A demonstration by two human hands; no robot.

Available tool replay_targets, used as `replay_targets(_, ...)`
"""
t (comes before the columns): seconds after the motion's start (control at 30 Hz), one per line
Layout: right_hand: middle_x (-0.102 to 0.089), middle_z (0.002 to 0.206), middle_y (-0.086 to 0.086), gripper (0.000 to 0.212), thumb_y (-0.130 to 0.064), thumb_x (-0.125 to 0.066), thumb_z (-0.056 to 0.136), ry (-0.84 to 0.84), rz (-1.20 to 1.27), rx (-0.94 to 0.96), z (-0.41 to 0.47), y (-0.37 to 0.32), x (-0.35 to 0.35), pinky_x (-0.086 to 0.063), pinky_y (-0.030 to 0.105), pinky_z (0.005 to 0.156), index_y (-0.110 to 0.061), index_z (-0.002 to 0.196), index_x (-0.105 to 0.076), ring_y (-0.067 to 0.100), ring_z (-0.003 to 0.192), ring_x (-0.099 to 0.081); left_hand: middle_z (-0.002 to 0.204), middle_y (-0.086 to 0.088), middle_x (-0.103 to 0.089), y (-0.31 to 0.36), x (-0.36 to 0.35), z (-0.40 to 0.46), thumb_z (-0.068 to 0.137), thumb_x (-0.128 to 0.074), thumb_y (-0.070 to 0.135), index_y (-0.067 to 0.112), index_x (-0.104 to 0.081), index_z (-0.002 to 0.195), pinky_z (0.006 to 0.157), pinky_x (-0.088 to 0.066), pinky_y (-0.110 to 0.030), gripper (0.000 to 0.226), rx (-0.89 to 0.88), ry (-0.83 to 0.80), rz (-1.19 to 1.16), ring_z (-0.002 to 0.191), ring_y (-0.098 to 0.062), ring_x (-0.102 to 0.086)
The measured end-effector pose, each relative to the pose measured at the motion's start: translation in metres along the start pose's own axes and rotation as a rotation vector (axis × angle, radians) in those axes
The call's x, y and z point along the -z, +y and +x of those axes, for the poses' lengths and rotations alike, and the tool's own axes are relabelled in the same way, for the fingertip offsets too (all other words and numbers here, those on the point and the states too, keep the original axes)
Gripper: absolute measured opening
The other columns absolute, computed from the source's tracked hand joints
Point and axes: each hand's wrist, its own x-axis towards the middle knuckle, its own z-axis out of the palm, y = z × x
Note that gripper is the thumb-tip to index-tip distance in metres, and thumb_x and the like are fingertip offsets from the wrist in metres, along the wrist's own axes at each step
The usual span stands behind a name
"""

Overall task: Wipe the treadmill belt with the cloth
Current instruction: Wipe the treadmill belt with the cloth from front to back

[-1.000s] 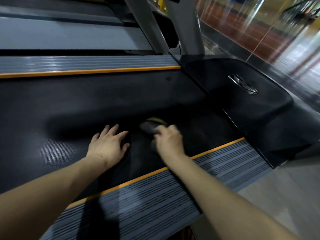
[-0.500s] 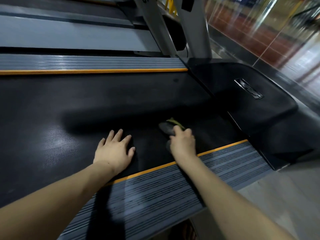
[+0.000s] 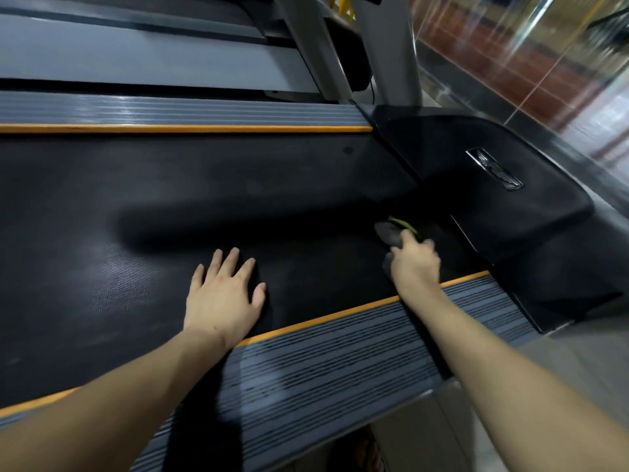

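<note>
Head view: The left hand [image 3: 223,298] lies flat on the treadmill belt [image 3: 204,185], fingers [image 3: 235,258] straight and slightly spread. The right hand [image 3: 415,264] grips the dark cloth [image 3: 388,233], fingers curled around it; the cloth protrudes beyond the knuckles, pressed against the belt. The black motor cover [image 3: 493,199] sits just beyond the cloth. The orange-edged side rail [image 3: 340,352] runs beneath both wrists.

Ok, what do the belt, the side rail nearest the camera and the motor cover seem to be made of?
Belt: matte black, rubber-like, judging by its fine dotted texture. Side rail: grey, ribbed, with an orange edge strip; plastic or metal, unclear. Motor cover: smooth black moulded plastic, probably, with a faint sheen and a shiny badge.
</note>
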Motion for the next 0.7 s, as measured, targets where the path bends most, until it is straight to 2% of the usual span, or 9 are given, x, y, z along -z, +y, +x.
replay_targets(0.13,-0.05,0.109,0.019,0.024,-0.032,-0.054,0.099,-0.059,0.076,0.097,-0.048,-0.052,-0.005,-0.048,0.042,0.081,-0.018,0.118,-0.055,0.042,0.092,-0.057,0.167,0.001,-0.023,-0.001,0.001,-0.001,0.101,-0.034,0.053,0.03,-0.038,0.154,0.126,-0.01,-0.045,0.058,0.019,0.023,-0.018,0.156,-0.021,-0.008)
replay_targets(0.33,-0.051,0.106,0.008,0.02,-0.037,-0.056,0.097,-0.138,0.204,0.25,-0.094,-0.109,-0.007,-0.048,0.038,0.083,-0.027,0.115,-0.057,0.033,0.095,-0.057,0.167,0.004,-0.022,-0.007,0.008,0.0,0.101,-0.035,0.048,0.03,-0.036,0.155,0.126,-0.01,-0.041,0.056,-0.007,-0.028,-0.046,0.156,-0.019,-0.007)
replay_targets(0.47,-0.05,0.102,0.003,0.019,-0.034,-0.059,0.096,-0.076,0.285,0.229,-0.094,-0.127,-0.006,-0.048,0.033,0.079,-0.028,0.114,-0.061,0.025,0.098,-0.055,0.164,0.004,-0.032,-0.021,0.021,0.005,0.101,-0.038,0.046,0.029,-0.04,0.152,0.124,-0.019,-0.041,0.054,-0.018,-0.024,-0.06,0.155,-0.019,-0.015)
replay_targets(0.57,-0.05,0.101,0.001,0.02,-0.032,-0.061,0.095,0.032,0.321,0.256,-0.075,-0.137,-0.004,-0.045,0.031,0.075,-0.028,0.114,-0.064,0.024,0.1,-0.054,0.163,0.002,-0.033,-0.035,0.031,0.017,0.101,-0.038,0.045,0.028,-0.041,0.152,0.123,-0.022,-0.041,0.054,-0.015,-0.013,-0.063,0.154,-0.02,-0.018)
replay_targets(0.7,-0.05,0.113,0.002,0.03,-0.036,-0.061,0.094,0.126,0.306,0.277,-0.049,-0.156,-0.01,-0.05,0.038,0.085,-0.028,0.123,-0.063,0.024,0.108,-0.05,0.164,0.003,-0.03,-0.049,0.037,0.043,0.101,-0.039,0.046,0.029,-0.038,0.153,0.124,-0.021,-0.043,0.055,-0.01,0.008,-0.053,0.155,-0.021,-0.016)
